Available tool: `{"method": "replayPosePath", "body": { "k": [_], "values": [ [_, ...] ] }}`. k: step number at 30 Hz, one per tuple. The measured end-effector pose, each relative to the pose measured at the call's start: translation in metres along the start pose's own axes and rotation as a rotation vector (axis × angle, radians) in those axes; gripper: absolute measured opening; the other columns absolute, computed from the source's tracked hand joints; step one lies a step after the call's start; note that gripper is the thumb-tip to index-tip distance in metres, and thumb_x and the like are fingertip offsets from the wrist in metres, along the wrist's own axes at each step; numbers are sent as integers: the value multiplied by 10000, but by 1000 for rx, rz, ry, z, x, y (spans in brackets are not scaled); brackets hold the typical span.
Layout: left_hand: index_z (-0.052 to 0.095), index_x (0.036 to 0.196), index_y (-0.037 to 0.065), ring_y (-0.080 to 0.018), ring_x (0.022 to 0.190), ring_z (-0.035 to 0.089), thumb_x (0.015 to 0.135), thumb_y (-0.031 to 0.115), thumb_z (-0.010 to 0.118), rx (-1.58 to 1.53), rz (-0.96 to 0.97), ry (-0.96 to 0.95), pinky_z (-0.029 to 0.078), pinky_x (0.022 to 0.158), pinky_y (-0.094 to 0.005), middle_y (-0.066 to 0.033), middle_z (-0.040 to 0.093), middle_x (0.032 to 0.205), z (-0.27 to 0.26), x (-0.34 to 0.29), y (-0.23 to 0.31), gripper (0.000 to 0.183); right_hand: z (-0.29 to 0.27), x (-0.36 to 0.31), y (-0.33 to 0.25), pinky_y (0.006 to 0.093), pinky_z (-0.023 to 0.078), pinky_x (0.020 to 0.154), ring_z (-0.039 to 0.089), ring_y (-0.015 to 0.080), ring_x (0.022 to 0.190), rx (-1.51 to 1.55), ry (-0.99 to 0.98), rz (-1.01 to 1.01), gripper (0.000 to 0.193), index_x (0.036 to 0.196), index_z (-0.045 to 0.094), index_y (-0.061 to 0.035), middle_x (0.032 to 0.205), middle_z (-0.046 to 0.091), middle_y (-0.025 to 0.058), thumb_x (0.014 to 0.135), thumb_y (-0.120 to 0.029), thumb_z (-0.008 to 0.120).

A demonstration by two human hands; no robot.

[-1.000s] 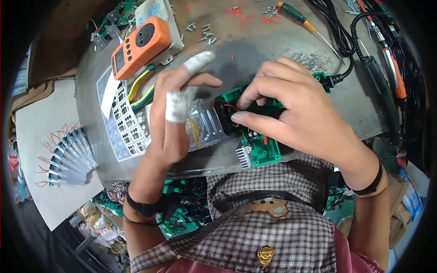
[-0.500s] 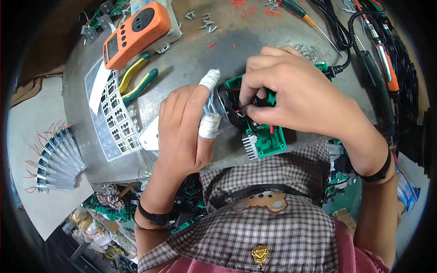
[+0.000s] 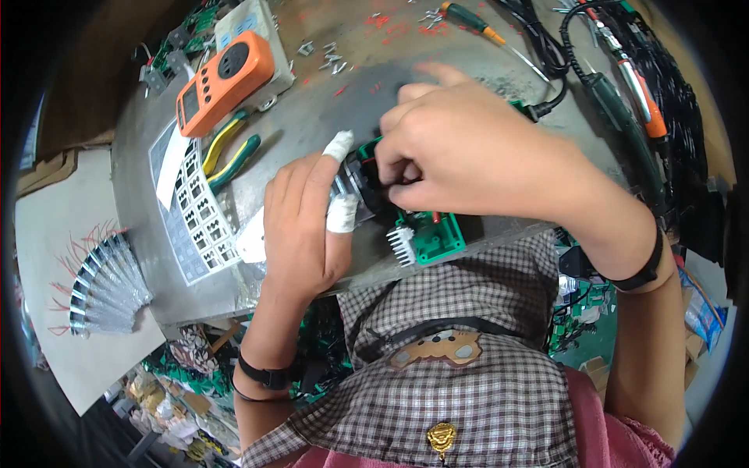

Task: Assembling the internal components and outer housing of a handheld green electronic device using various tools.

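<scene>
My left hand [image 3: 303,222], with white tape on its thumb and index finger, closes around a silver, clear-wrapped cylinder [image 3: 341,186]. That cylinder's black collar [image 3: 367,186] meets an open green plastic housing [image 3: 445,251] lying near the bench's front edge. A finned metal heat sink [image 3: 402,245] and a small red part [image 3: 436,218] show at the housing's near end. Over the middle of the housing is my right hand [image 3: 456,148], its thumb and curled fingers pinched together. Whatever they hold is hidden behind the fingers.
Left of the work are yellow-green pliers [image 3: 243,156], a label sheet [image 3: 199,203] and an orange meter [image 3: 222,78]. Loose screws [image 3: 334,58] and a screwdriver [image 3: 472,22] lie farther back. Black cable and an orange-handled tool [image 3: 641,97] are at right. Several wired cylinders [image 3: 113,285] fan out far left.
The whole scene has shifted slightly left in view. My right hand has turned and now covers more of the housing, with one finger stretched outward. My left hand keeps its hold on the cylinder.
</scene>
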State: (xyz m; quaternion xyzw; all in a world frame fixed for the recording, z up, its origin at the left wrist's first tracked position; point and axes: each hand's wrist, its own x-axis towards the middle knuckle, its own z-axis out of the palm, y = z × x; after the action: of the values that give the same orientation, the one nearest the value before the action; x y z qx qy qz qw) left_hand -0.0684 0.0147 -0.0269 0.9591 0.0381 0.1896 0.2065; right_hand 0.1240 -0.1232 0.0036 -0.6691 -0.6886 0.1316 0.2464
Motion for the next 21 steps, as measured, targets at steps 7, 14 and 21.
{"method": "replayPosePath", "body": {
  "k": [7, 14, 21],
  "values": [
    [557, 1331, -46, -420, 966, 572, 949, 194, 505, 17, -48, 11, 441, 889, -479, -239, 624, 1118, 5, -1, 4, 454, 13, -8, -23, 472, 435, 924, 618, 295, 1016, -154, -43, 160, 159, 847, 715, -68, 958, 674, 84, 748, -191, 739],
    [588, 1335, 7, -354, 1090, 548, 905, 173, 626, 111, -145, -8, 375, 1010, -432, -173, 651, 1173, -24, 10, 17, 463, -79, -96, 30, 429, 442, 1021, 546, 330, 1144, -178, 182, 343, 599, 1340, 589, -100, 1203, 649, 103, 777, -148, 788],
    [650, 1278, 41, -296, 1024, 556, 755, 139, 776, -119, 39, -214, 407, 920, -398, -92, 665, 1080, 1, 68, 36, 546, -72, -111, 79, 376, 366, 944, 518, 233, 1012, 33, 191, 259, 201, 1007, 777, -162, 907, 684, -41, 807, -180, 793]
  ]
}}
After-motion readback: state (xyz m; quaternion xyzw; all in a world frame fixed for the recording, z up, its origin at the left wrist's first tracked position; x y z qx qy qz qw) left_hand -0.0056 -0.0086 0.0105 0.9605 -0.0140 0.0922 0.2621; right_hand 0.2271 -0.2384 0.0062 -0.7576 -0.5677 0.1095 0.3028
